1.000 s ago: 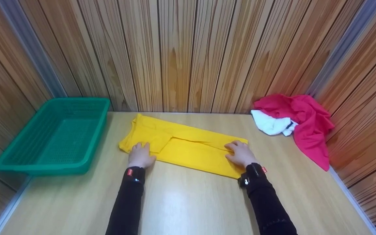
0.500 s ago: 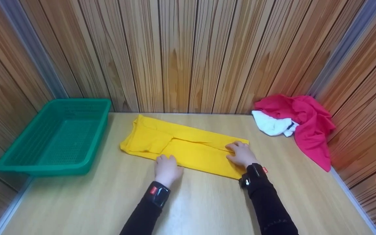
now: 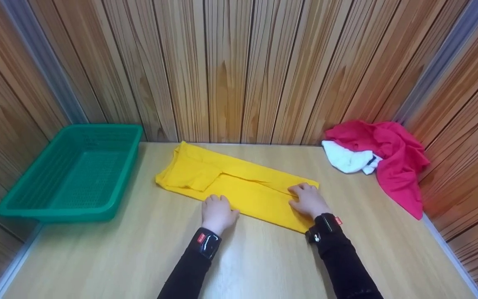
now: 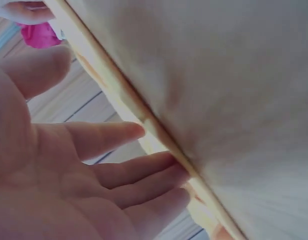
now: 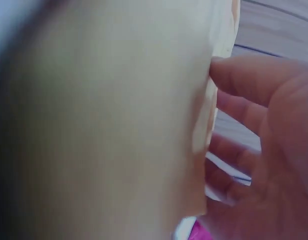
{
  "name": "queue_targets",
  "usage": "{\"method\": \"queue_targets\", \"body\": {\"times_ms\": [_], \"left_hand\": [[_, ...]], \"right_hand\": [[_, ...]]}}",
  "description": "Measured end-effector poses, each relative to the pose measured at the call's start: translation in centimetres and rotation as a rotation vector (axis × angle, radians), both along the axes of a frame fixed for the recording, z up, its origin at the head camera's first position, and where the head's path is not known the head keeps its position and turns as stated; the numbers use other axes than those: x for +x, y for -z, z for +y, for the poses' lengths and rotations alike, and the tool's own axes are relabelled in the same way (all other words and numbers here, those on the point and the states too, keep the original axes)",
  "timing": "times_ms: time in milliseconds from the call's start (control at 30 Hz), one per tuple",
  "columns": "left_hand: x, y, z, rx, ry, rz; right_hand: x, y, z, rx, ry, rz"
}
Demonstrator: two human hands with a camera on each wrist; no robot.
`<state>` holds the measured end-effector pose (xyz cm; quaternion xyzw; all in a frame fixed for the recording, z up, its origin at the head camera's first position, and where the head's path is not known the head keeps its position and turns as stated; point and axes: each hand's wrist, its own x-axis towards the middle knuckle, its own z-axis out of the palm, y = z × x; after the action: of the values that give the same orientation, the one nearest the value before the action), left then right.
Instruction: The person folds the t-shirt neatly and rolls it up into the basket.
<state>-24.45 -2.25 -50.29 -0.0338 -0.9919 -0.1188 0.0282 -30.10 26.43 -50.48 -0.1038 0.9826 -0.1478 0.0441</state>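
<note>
A yellow garment, probably a T-shirt, lies folded into a long strip, slanting down to the right. What looks like a sleeve is turned in at its left end. My left hand is at the near edge, left of the middle. In the left wrist view its fingers are nearly straight, with their tips touching the cloth. My right hand rests on the garment's right end. Its thumb and spread fingertips touch the fabric in the right wrist view, and no pinch shows.
A green plastic basket stands at the left. In the back right corner lies a crumpled red cloth, with a white cloth beside it. Wood-panelled walls close off the back and both sides of the table.
My left hand has left the garment's left part and moved right along the near edge. The right hand stays at the right end. The garment has barely shifted.
</note>
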Motion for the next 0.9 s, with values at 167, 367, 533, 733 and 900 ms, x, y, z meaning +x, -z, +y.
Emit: {"method": "queue_targets", "body": {"times_ms": [167,367,533,733,900], "left_hand": [[-0.7,-0.1,-1.0,0.013,0.015,-0.011],[-1.5,-0.5,-2.4,0.057,0.043,-0.043],[-2.3,-0.5,-3.2,0.073,0.066,-0.052],[-3.1,-0.4,-4.0,0.065,0.096,-0.069],[-3.6,-0.1,-4.6,0.074,0.114,-0.068]], "right_hand": [[1.4,-0.7,-0.5,0.041,-0.024,0.005],[3.0,-1.6,-1.1,0.099,-0.048,-0.027],[3.7,-2.1,-1.5,0.059,-0.056,-0.069],[4.5,-2.4,-1.9,-0.031,-0.117,-0.089],[4.8,-2.4,-2.1,-0.067,-0.096,-0.148]]}}
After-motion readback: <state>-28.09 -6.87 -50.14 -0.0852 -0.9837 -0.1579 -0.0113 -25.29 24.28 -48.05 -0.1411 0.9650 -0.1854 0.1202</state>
